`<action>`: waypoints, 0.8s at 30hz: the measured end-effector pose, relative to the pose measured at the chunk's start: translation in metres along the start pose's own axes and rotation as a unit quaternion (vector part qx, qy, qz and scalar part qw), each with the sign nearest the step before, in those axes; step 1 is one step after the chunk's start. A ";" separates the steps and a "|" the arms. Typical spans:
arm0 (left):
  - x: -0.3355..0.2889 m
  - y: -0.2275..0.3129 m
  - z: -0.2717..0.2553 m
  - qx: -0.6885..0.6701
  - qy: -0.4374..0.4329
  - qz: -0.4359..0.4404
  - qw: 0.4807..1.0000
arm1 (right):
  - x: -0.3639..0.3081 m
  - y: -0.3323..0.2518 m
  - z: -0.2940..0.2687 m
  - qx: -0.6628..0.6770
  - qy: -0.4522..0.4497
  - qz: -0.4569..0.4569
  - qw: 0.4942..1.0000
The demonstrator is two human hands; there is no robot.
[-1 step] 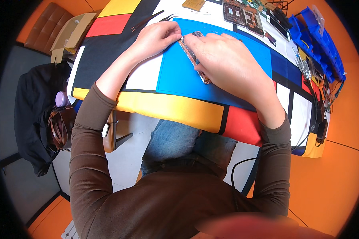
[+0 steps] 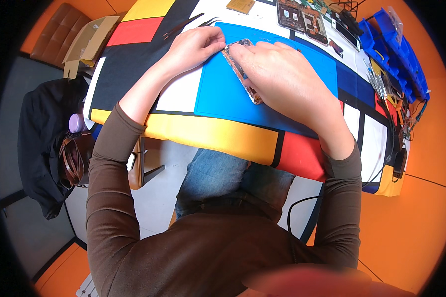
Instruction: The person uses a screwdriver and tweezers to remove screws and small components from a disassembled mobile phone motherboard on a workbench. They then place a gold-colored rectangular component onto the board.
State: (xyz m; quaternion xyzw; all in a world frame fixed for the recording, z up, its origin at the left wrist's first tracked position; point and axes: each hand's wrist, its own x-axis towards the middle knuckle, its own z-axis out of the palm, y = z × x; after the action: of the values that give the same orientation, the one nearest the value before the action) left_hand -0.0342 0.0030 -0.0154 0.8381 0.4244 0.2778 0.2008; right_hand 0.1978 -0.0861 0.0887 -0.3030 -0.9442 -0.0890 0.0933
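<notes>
An opened phone with its inner parts bare lies aslant on a blue work mat. At its far left corner, my left hand is closed, thumb and forefinger pinched against the edge. From the right, my right hand arches over the phone with its fingers bent and closed, covering much of the middle and far end. One right finger presses near the far end, and the thumb lies by the phone's right edge. Whether a small part sits between the right fingers is hidden.
Tweezers lie beyond my left hand. At the back right are opened phone bodies, circuit boards and a white-edged phone. Blue parts bins and several slim tools line the right side. A cardboard box stands left of the table.
My right thumb has shifted slightly by the phone's edge. My left hand and the phone stay in place.
</notes>
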 end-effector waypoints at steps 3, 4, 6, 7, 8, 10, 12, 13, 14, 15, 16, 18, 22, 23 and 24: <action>0.000 0.001 0.000 0.005 -0.005 -0.004 1.000 | 0.000 0.002 0.002 -0.011 0.049 -0.010 0.999; 0.000 0.001 0.000 0.009 -0.003 0.001 1.000 | 0.000 0.002 0.002 -0.008 0.057 -0.016 0.998; 0.000 0.001 -0.001 0.007 -0.005 -0.002 1.000 | -0.001 0.003 0.002 -0.016 0.055 -0.018 0.998; 0.000 0.001 -0.001 0.012 -0.003 0.004 1.000 | -0.001 0.003 0.002 -0.013 0.049 -0.016 0.999; 0.000 0.001 -0.001 0.014 -0.004 0.004 1.000 | -0.001 0.003 0.002 -0.015 0.036 -0.009 0.999; 0.000 0.001 -0.001 0.014 -0.006 0.002 1.000 | 0.000 0.004 0.000 -0.020 0.009 0.006 1.000; -0.001 0.001 -0.001 0.006 -0.009 -0.003 1.000 | 0.002 0.005 0.000 -0.027 -0.015 0.021 0.999; -0.001 0.001 -0.001 0.007 -0.007 0.000 1.000 | 0.003 0.004 -0.001 -0.025 -0.006 0.024 0.999; -0.001 0.001 0.000 0.004 -0.005 0.002 1.000 | 0.003 0.004 -0.001 -0.023 0.002 0.027 0.999; -0.001 0.001 0.000 0.002 -0.002 0.003 1.000 | 0.004 0.004 -0.002 -0.019 0.003 0.035 0.999; -0.001 0.001 0.001 0.001 0.000 0.006 1.000 | 0.004 0.003 -0.002 -0.034 0.001 0.033 0.999; -0.001 0.001 0.001 0.000 0.005 0.011 1.000 | 0.003 0.003 -0.004 -0.059 -0.020 0.039 0.997; 0.000 0.001 -0.001 0.020 -0.012 -0.002 1.000 | 0.003 0.004 -0.004 -0.053 -0.024 0.050 0.997; 0.000 0.002 -0.001 0.023 -0.013 0.000 1.000 | 0.002 0.004 -0.003 -0.039 -0.009 0.046 0.998; 0.000 0.002 -0.002 0.017 -0.015 -0.001 1.000 | 0.002 0.004 -0.002 -0.026 0.006 0.042 0.999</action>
State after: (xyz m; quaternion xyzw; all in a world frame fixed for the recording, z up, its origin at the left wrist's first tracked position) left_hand -0.0340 0.0025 -0.0131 0.8450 0.4270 0.2574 0.1932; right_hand 0.1988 -0.0821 0.0919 -0.3446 -0.9273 -0.1115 0.0949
